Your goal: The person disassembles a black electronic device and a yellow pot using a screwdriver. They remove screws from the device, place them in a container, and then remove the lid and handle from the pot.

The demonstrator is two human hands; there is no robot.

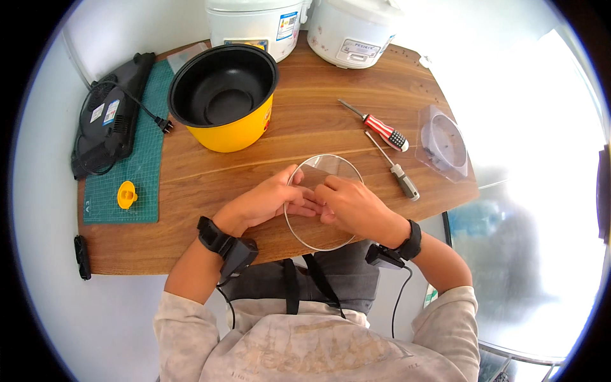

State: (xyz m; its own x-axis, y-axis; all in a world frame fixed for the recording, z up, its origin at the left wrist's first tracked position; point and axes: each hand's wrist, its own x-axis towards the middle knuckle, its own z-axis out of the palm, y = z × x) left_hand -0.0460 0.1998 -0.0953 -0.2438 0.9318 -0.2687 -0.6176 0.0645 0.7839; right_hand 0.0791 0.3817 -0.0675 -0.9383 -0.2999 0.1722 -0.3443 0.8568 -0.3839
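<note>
A round glass lid [331,169] with a thin metal rim lies near the front edge of the wooden table [305,121]. My left hand [270,200] reaches in from the left and grips the lid at its middle. My right hand [353,207] lies over the lid from the right, fingertips meeting the left hand's at the centre. Both wrists wear black bands with small devices. Behind the lid stands a yellow cooker body [224,95] with a black inner pot, open at the top.
Two screwdrivers lie right of the lid, one red-handled [382,127], one grey-handled [398,172]. A clear packet with a round part [443,143] sits at the right edge. A green cutting mat [137,159] holds a yellow knob [126,194] and a black appliance [111,114]. Two white rice cookers [299,22] stand at the back.
</note>
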